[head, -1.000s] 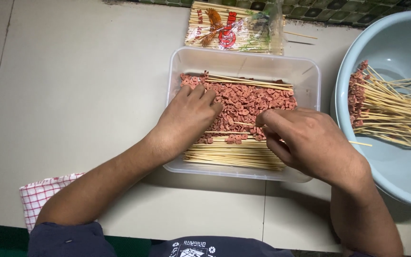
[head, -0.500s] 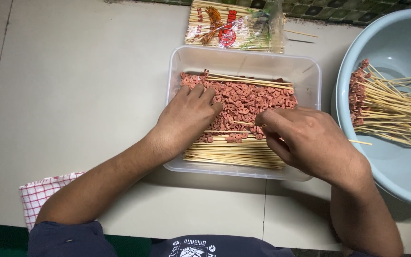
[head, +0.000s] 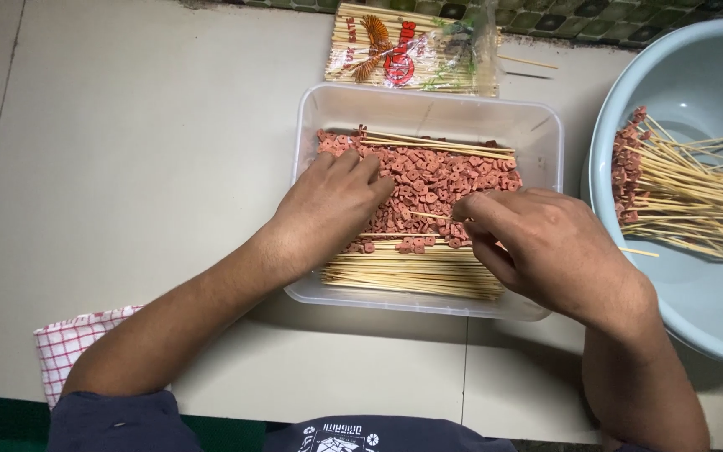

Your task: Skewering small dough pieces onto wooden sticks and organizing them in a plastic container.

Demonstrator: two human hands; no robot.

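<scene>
Pinching a thin bamboo skewer (head: 428, 217) over the pink meat pieces (head: 437, 180), the right hand (head: 546, 251) has barely shifted in the last second. The left hand (head: 332, 205) stays fingers-down in the pieces; whether it grips one I cannot tell. Both work inside the clear plastic tub (head: 428, 109) on the bench (head: 127, 167), bare skewers (head: 412, 274) along its near side. The loaded skewers (head: 679, 192) lie in the blue basin (head: 696, 92) at right.
</scene>
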